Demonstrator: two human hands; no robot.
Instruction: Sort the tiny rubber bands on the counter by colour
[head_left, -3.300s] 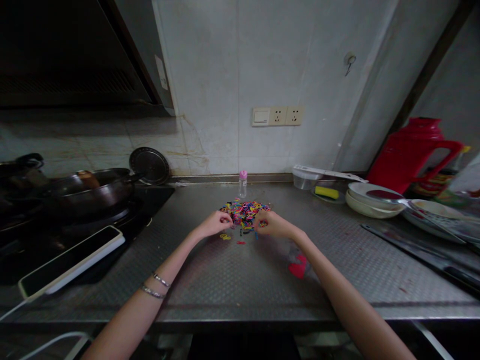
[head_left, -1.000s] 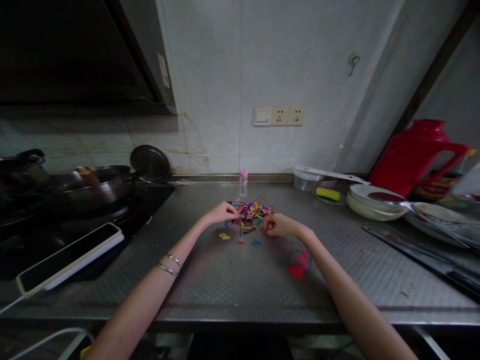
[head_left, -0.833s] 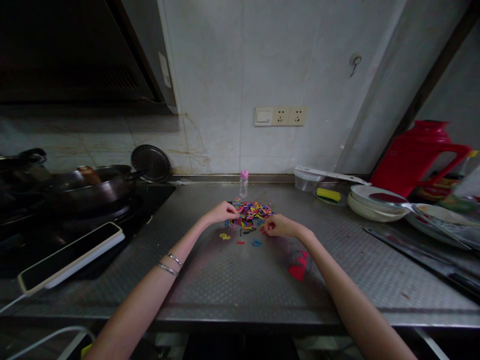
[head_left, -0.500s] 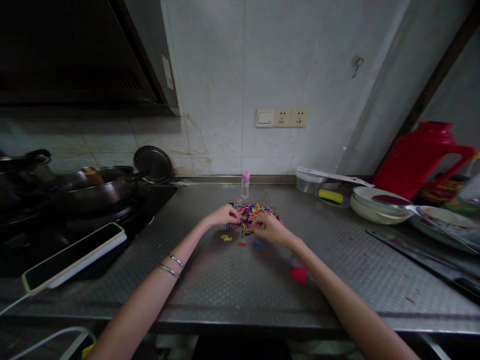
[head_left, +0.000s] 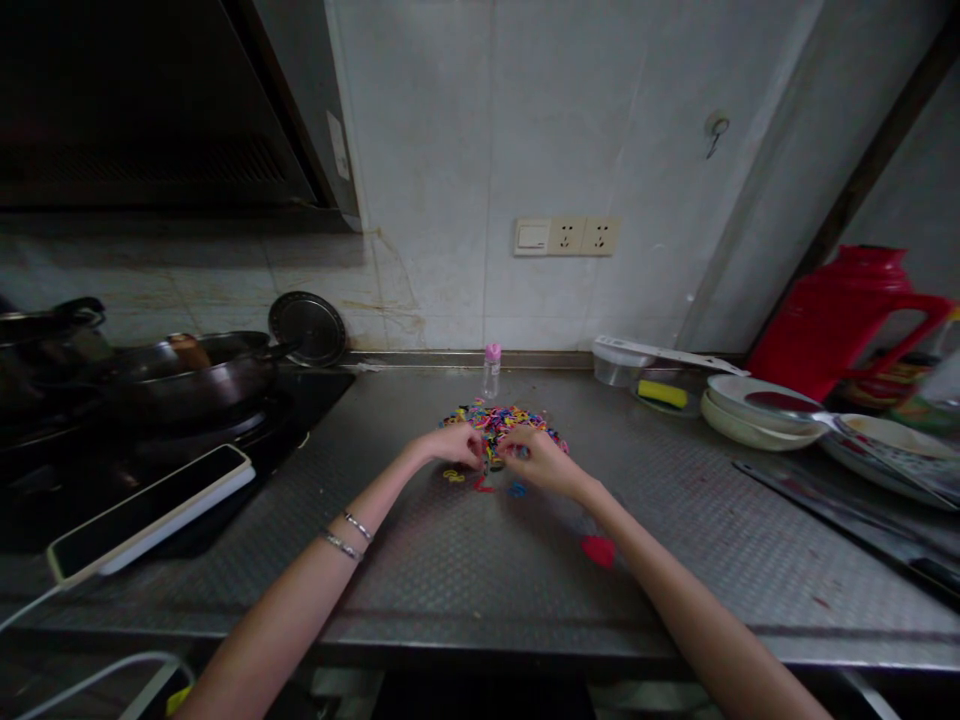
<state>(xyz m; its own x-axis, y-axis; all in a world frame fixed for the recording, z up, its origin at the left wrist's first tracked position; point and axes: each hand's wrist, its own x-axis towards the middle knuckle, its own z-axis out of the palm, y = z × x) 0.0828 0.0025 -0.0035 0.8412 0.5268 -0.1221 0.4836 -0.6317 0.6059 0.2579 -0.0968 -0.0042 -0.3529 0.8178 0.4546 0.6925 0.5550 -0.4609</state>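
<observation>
Pale, glossy wall panels [head_left: 427, 120] back a dimpled metal counter [head_left: 420, 570]. At far left, a round steel pan [head_left: 195, 385] sits on the black glass hob [head_left: 315, 395]; below it, a flat phone [head_left: 150, 515] slants up to the right. Left of centre, the left hand [head_left: 457, 444] bends its fingertips down close together at the near edge of the pile; whether they pinch anything, I cannot tell. Small yellow loops [head_left: 453, 476] lie crosswise below it. Mid-frame, the pile of tiny multicoloured pieces [head_left: 499, 418] has its long axis left to right, single pieces pointing every way; red pieces [head_left: 484, 487] and blue pieces [head_left: 517, 489] lie nearer. Behind stands an upright clear bottle [head_left: 491, 380], pink cap up. Right of centre, the right hand [head_left: 536, 458] curls thumb and forefinger nearly together over the pile; its hold is unclear. At far right are smooth, rounded bowls [head_left: 750, 425] and a red plastic jug [head_left: 832, 330].
</observation>
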